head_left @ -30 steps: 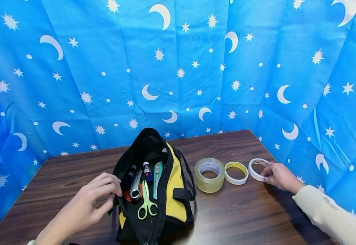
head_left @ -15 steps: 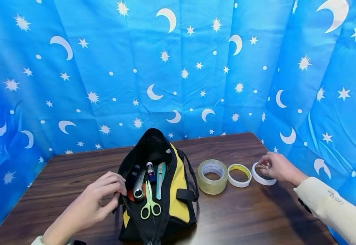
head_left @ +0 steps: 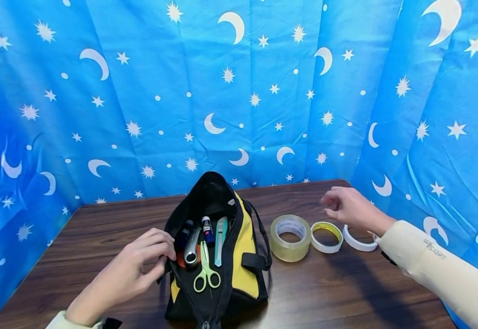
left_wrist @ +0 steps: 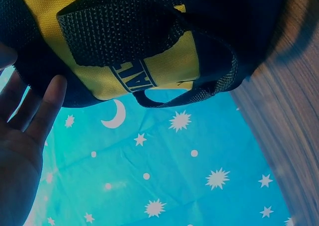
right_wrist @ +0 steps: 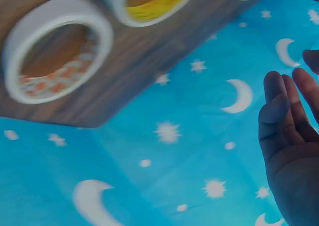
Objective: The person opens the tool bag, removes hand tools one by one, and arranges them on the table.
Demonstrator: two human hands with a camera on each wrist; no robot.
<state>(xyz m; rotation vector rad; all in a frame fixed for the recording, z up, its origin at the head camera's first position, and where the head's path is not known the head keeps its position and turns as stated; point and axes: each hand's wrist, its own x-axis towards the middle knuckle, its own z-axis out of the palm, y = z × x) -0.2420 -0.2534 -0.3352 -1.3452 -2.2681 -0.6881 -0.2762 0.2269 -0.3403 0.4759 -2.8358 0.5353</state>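
Observation:
A black and yellow tool bag stands unzipped, with green-handled scissors, a teal utility knife, a ratchet wrench and glue sticks inside. At its left rim, my left hand pinches the black edge; the left wrist view has the fingers right at that edge. My right hand, loosely bent and holding nothing, hovers above the row of tape rolls. Nearest below are a white tape roll, partly hidden by the hand and sleeve, and a yellow-cored roll.
A wide clear packing tape roll stands between the bag and the smaller rolls. The dark wooden table ends at a blue curtain printed with moons and stars, behind and at both sides.
My right hand has let go of the white tape roll and risen up and to the left. The left hand stays on the bag's rim. The whole view has shifted slightly.

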